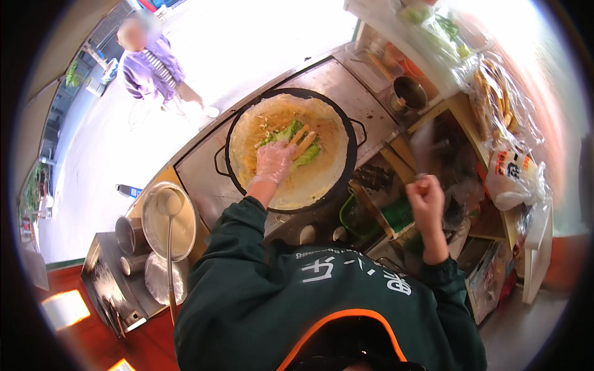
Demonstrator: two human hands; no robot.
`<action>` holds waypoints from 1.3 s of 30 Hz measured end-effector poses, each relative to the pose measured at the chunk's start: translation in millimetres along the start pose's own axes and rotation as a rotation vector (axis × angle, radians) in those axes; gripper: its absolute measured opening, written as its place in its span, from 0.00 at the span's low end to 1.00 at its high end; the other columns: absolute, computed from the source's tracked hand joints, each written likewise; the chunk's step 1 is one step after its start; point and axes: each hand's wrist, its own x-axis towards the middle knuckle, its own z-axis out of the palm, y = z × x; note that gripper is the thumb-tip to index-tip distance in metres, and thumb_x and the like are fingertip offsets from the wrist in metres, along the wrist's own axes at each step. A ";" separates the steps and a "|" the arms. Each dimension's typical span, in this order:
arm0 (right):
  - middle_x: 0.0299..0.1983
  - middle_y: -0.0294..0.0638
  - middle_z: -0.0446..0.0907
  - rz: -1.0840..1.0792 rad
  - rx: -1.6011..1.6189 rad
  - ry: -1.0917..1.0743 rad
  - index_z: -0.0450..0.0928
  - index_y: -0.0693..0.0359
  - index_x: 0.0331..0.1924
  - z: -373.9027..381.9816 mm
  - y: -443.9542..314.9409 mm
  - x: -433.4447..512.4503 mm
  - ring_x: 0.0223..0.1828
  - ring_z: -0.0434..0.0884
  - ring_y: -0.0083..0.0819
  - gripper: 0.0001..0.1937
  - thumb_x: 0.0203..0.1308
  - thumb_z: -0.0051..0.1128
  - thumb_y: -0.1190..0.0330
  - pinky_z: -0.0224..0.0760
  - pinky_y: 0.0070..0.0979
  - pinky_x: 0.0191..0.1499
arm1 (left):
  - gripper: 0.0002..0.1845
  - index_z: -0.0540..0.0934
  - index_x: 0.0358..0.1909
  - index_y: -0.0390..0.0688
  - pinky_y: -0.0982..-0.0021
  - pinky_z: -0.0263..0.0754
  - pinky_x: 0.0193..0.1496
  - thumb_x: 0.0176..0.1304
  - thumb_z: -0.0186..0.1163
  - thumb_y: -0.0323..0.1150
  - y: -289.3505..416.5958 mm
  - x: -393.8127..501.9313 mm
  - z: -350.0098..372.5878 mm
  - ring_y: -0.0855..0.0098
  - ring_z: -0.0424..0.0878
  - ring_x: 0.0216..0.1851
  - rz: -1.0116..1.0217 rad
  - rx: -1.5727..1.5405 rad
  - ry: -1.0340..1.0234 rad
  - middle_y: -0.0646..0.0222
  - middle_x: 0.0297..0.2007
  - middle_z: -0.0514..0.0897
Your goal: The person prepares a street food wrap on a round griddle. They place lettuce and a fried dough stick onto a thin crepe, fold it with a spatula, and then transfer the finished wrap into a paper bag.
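Note:
A thin egg-covered crepe (pixel 325 171) lies on a round black griddle (pixel 349 160). Green lettuce (pixel 306 156) and golden fried dough sticks (pixel 304 144) are on the middle of the crepe. My left hand (pixel 273 162), in a clear plastic glove, is over these fillings, its fingers closed around the near ends of the sticks. Bare and raised, my right hand (pixel 426 199) is at the right of the griddle, away from the food. It is closed in a fist around the handle of a flat tool (pixel 421 143), whose pale blade is badly blurred.
A batter bowl (pixel 192 232) with a ladle (pixel 171 241) stands left, beside metal cups (pixel 130 235). Right are a dark pot (pixel 409 92), a green basket (pixel 345 215) and bags of dough sticks (pixel 503 102) and lettuce (pixel 443 28). A person (pixel 153 69) stands beyond the counter.

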 end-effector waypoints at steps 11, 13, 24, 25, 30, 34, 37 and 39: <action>0.29 0.48 0.80 0.326 -0.314 -0.411 0.77 0.65 0.34 21.1 39.9 -53.2 0.34 0.82 0.42 0.14 0.52 0.68 0.65 0.73 0.34 0.39 | 0.17 0.85 0.51 0.44 0.60 0.77 0.60 0.59 0.66 0.28 -20.1 -43.9 -37.2 0.56 0.83 0.55 -0.021 -0.251 0.509 0.59 0.53 0.86; 0.30 0.49 0.81 0.337 -0.341 -0.400 0.78 0.64 0.35 3.7 55.9 -49.0 0.35 0.82 0.44 0.13 0.52 0.67 0.65 0.74 0.35 0.40 | 0.17 0.86 0.50 0.45 0.65 0.79 0.55 0.58 0.65 0.23 -14.8 -75.1 -50.9 0.59 0.84 0.53 -0.051 -0.457 0.597 0.59 0.50 0.86; 0.32 0.45 0.84 0.176 -0.260 -0.366 0.83 0.62 0.39 -5.7 96.7 19.0 0.35 0.84 0.39 0.12 0.54 0.67 0.64 0.76 0.33 0.40 | 0.27 0.73 0.67 0.42 0.73 0.76 0.52 0.69 0.66 0.35 119.0 -150.2 -20.4 0.74 0.81 0.51 -0.398 -1.486 -0.352 0.65 0.56 0.82; 0.33 0.45 0.83 0.157 -0.101 -0.451 0.83 0.62 0.40 4.8 91.8 15.5 0.35 0.82 0.34 0.12 0.55 0.68 0.64 0.76 0.30 0.40 | 0.31 0.69 0.71 0.42 0.73 0.76 0.53 0.69 0.66 0.36 142.6 -143.1 -11.0 0.73 0.80 0.53 -0.452 -1.594 -0.436 0.64 0.59 0.80; 0.33 0.43 0.81 0.132 0.073 -0.274 0.80 0.62 0.41 19.3 129.0 -15.7 0.35 0.81 0.37 0.13 0.55 0.68 0.66 0.75 0.31 0.42 | 0.29 0.69 0.70 0.39 0.69 0.74 0.61 0.71 0.64 0.34 202.8 -131.3 32.2 0.74 0.78 0.58 -0.309 -1.583 -0.611 0.64 0.61 0.79; 0.37 0.45 0.84 0.252 0.009 -0.092 0.81 0.61 0.45 -14.8 234.0 -1.1 0.38 0.84 0.37 0.10 0.60 0.63 0.68 0.76 0.32 0.42 | 0.24 0.74 0.65 0.38 0.71 0.76 0.57 0.71 0.63 0.33 188.8 -167.2 49.3 0.77 0.79 0.54 -0.449 -1.527 -0.596 0.68 0.54 0.83; 0.37 0.47 0.81 0.119 -0.173 -0.008 0.81 0.63 0.51 -16.7 295.8 39.3 0.39 0.81 0.41 0.19 0.54 0.71 0.71 0.77 0.36 0.43 | 0.21 0.78 0.63 0.39 0.72 0.77 0.55 0.72 0.62 0.36 168.4 -183.2 45.9 0.78 0.80 0.48 -0.490 -1.245 -0.414 0.69 0.51 0.84; 0.37 0.48 0.80 -0.201 -0.348 0.168 0.81 0.63 0.48 -12.4 330.9 68.4 0.41 0.81 0.44 0.17 0.54 0.70 0.71 0.76 0.39 0.46 | 0.20 0.78 0.62 0.40 0.72 0.77 0.52 0.72 0.62 0.38 163.0 -191.7 43.9 0.78 0.80 0.46 -0.650 -1.337 -0.336 0.70 0.47 0.84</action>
